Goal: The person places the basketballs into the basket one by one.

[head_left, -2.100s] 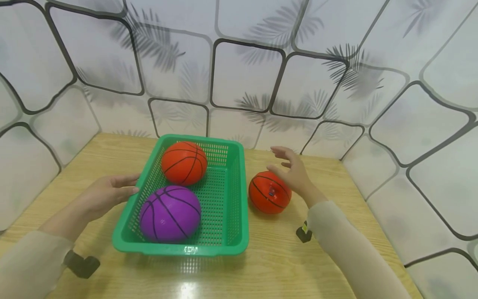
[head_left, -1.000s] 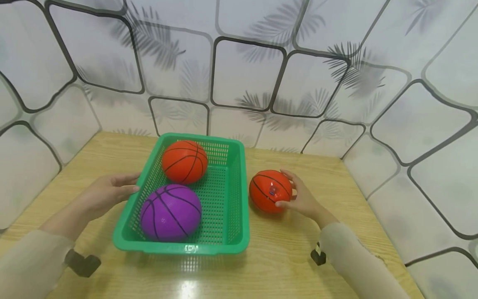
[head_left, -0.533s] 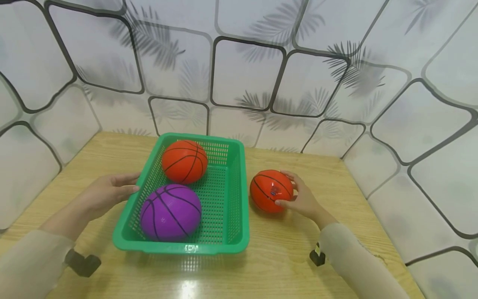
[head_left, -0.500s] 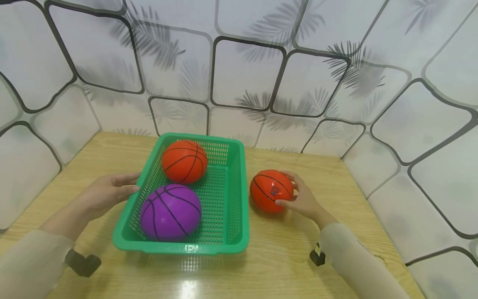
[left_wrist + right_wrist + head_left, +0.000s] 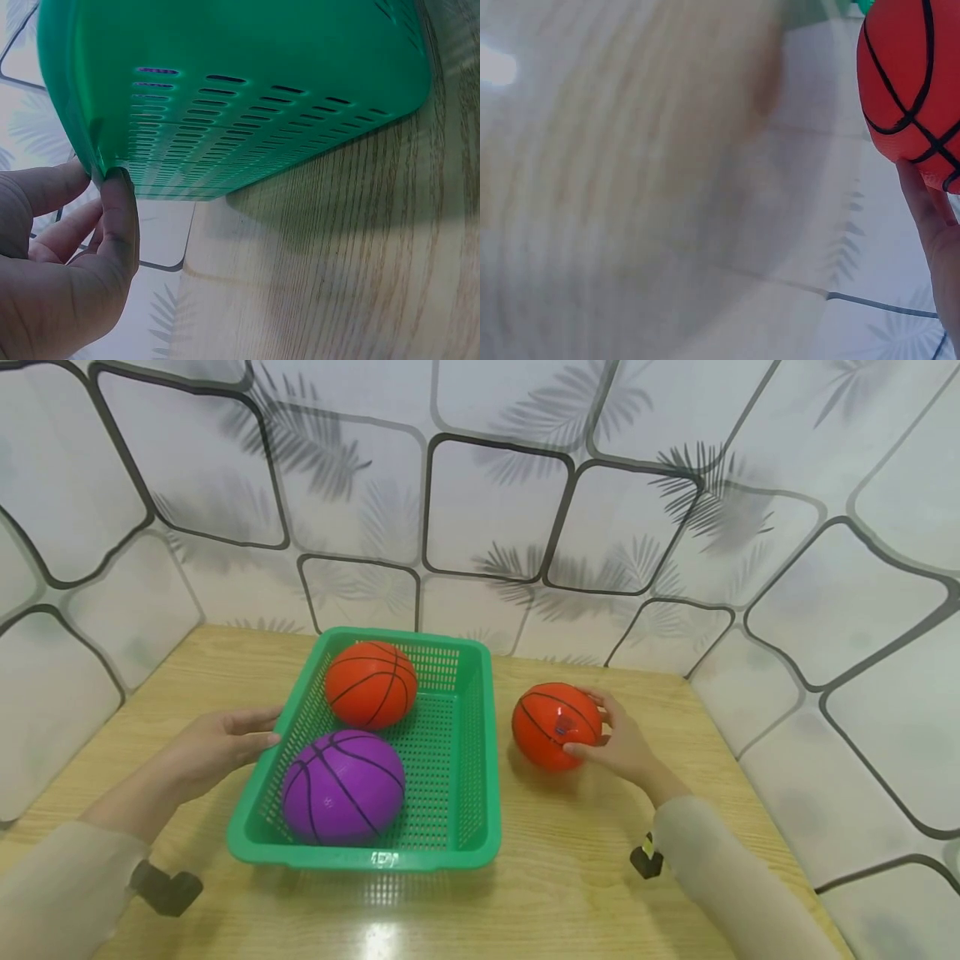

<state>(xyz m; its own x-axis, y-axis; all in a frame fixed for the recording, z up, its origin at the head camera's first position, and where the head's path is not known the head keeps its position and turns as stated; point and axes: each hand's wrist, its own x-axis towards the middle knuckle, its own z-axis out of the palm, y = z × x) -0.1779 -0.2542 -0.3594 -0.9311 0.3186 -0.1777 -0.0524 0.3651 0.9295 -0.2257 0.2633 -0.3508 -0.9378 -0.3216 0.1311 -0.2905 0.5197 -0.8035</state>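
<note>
A green plastic basket (image 5: 474,860) stands at the left middle of the head view, holding a red toy basketball (image 5: 369,685) at its far end and a purple toy basketball (image 5: 343,787) at its near end. My left hand (image 5: 201,756) pinches the basket's left rim between thumb and fingers, as the left wrist view shows close up at the green rim (image 5: 96,161). Right of the basket, my right hand (image 5: 626,747) grips a second red toy basketball (image 5: 553,727) from its right side. This ball appears raised slightly, with a shadow below it on the table.
The wood-grain table (image 5: 570,885) extends around the basket. A pale patterned wall covering (image 5: 495,510) closes in the back and both sides. Each wrist carries a small black camera; the right one (image 5: 647,858) hangs beneath the sleeve.
My right hand first came down from above the red ball to its right side and gripped it. Ball and hand have since shifted up and slightly right. The left hand and basket stay put.
</note>
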